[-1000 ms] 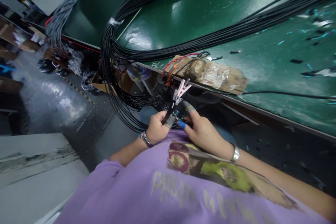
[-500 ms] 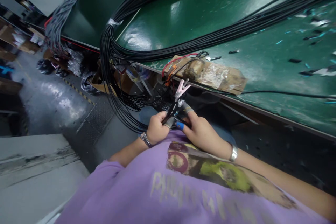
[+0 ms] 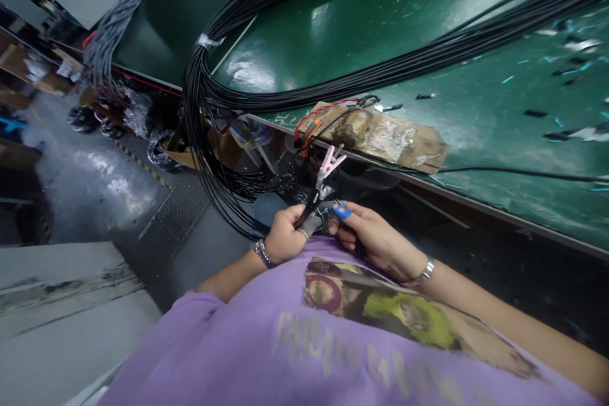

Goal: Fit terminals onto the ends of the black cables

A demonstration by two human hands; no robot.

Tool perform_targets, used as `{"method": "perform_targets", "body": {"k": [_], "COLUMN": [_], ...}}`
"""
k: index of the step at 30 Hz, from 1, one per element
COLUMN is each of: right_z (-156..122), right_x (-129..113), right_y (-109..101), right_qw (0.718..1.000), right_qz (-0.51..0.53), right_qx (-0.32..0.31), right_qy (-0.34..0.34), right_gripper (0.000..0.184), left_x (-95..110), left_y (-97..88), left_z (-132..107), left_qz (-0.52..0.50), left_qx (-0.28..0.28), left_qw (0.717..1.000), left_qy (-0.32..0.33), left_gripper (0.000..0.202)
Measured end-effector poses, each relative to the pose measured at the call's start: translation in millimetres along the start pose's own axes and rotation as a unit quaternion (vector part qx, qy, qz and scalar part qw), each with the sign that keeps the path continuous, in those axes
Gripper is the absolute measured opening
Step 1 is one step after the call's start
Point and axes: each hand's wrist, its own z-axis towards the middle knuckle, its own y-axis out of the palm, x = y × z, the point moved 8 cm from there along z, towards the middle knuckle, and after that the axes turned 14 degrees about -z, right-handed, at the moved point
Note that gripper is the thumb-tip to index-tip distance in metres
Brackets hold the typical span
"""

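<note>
My left hand (image 3: pixel 287 233) is closed round the ends of black cables (image 3: pixel 311 202), with a grey cover on its thumb. Just to the right, my right hand (image 3: pixel 368 231) pinches at what look like thin wires (image 3: pixel 324 209) by the cable ends; these are small and partly hidden by the fingers. Its thumb wears a blue finger cover and its index finger a grey one. Right above the cable ends stands a pink clothespin (image 3: pixel 329 163), close to the bench edge.
A thick bundle of black cables (image 3: pixel 295 96) loops over the green bench (image 3: pixel 390 25) and hangs down on the left. A taped cardboard piece (image 3: pixel 409 143) lies at the bench edge, with red and orange wires beside it. Cut scraps (image 3: pixel 564 133) litter the bench's right side.
My right hand has turned and drawn its fingertips together, its blue-covered thumb now higher and against the index finger. My left hand stays almost still on the cables.
</note>
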Motion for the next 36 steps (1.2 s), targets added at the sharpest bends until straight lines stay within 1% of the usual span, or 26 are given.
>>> {"method": "perform_targets", "body": {"k": [2,4,5,7,9,12,13,15,16,17,18,20,22,23,24,25,26,27,28,29,30,31,32,33,34,36], "right_z": [0.0,0.4,1.2,3.8,6.0,5.5,2.8,-7.8,-14.8,-21.3,-26.4,-31.9,-32.2,-30.6,-27.9,-24.5,-20.2,-14.8,-8.7,-2.3,3.4,7.0,8.5,8.6,8.3,8.5], "right_x": [1.7,0.9,-1.0,-7.0,-12.2,-13.7,-15.7,-25.1,-31.4,-37.6,-42.7,-49.3,-52.5,-53.2,-53.7,-54.1,-53.9,-52.0,-47.4,-39.7,-29.4,-18.5,-8.9,-1.5,3.5,8.3], "right_y": [6.5,10.4,10.5,7.0,1.1,-8.7,-14.0,-24.4,-26.7,-25.7,-21.8,-11.2,-2.6,-0.2,0.6,-0.6,-3.6,-7.5,-10.9,-11.9,-9.1,-2.9,4.8,12.0,17.0,20.0], "right_qw": [1.000,0.999,0.998,0.991,0.972,0.937,0.923,0.884,0.860,0.835,0.813,0.776,0.750,0.744,0.747,0.762,0.790,0.832,0.880,0.927,0.965,0.988,0.997,0.996,0.991,0.984], "right_qz": [0.008,-0.019,-0.046,-0.120,-0.199,-0.294,-0.319,-0.367,-0.393,-0.421,-0.449,-0.501,-0.538,-0.548,-0.550,-0.536,-0.506,-0.456,-0.388,-0.305,-0.215,-0.126,-0.045,0.022,0.073,0.123], "right_qx": [-0.023,-0.037,-0.035,-0.011,0.022,0.060,0.086,0.158,0.190,0.208,0.211,0.196,0.180,0.172,0.165,0.159,0.153,0.143,0.124,0.092,0.048,-0.002,-0.049,-0.086,-0.109,-0.122], "right_qy": [0.012,0.007,-0.008,-0.062,-0.123,-0.181,-0.199,-0.241,-0.264,-0.287,-0.306,-0.331,-0.342,-0.342,-0.337,-0.327,-0.310,-0.282,-0.245,-0.197,-0.142,-0.087,-0.039,-0.003,0.020,0.034], "right_gripper": [0.047,0.046,0.045,0.043,0.041,0.035,0.034,0.032,0.031,0.031,0.030,0.029,0.023,0.019,0.015,0.012,0.010,0.007,0.002,0.006,0.014,0.022,0.028,0.034,0.037,0.040], "left_x": [0.8,1.9,2.2,2.7,3.7,6.5,7.5,8.4,8.0,7.0,5.7,2.5,-0.3,-1.3,-2.0,-2.3,-2.1,-1.3,0.0,1.7,3.5,5.1,6.3,7.0,7.4,9.1], "left_y": [1.9,4.5,5.4,6.2,5.9,3.3,1.3,-2.9,-4.4,-5.0,-4.9,-3.7,-2.0,-1.3,-0.8,-0.4,-0.2,-0.2,0.1,0.6,1.5,3.2,5.5,8.0,10.2,12.6], "left_z": [-0.4,-1.3,-2.0,-3.5,-4.5,-4.2,-3.6,-2.3,-1.8,-1.4,-1.1,-0.8,-1.0,-1.3,-1.6,-2.2,-2.7,-3.4,-4.0,-4.5,-4.8,-5.0,-5.0,-4.8,-4.2,-2.1], "left_qz": [0.003,0.008,0.012,0.025,0.028,0.005,-0.002,-0.003,0.000,0.002,0.004,0.006,0.013,0.021,0.029,0.037,0.042,0.045,0.046,0.045,0.041,0.033,0.022,0.008,-0.005,-0.026], "left_qx": [-0.009,-0.027,-0.035,-0.048,-0.054,-0.047,-0.036,-0.011,-0.002,0.003,0.004,0.002,-0.005,-0.008,-0.012,-0.018,-0.024,-0.031,-0.040,-0.051,-0.066,-0.084,-0.105,-0.126,-0.143,-0.158], "left_qw": [1.000,1.000,0.999,0.999,0.998,0.999,0.999,1.000,1.000,1.000,1.000,1.000,1.000,1.000,0.999,0.999,0.999,0.998,0.998,0.997,0.997,0.995,0.994,0.991,0.989,0.987], "left_qy": [0.002,0.002,0.000,-0.006,-0.010,-0.013,-0.012,-0.009,-0.008,-0.009,-0.011,-0.012,-0.013,-0.012,-0.011,-0.008,-0.004,0.003,0.010,0.018,0.027,0.033,0.035,0.034,0.030,0.026], "left_gripper": [0.035,0.032,0.031,0.027,0.027,0.028,0.028,0.029,0.029,0.029,0.028,0.024,0.020,0.019,0.018,0.017,0.018,0.018,0.020,0.022,0.025,0.028,0.031,0.035,0.038,0.042]}}
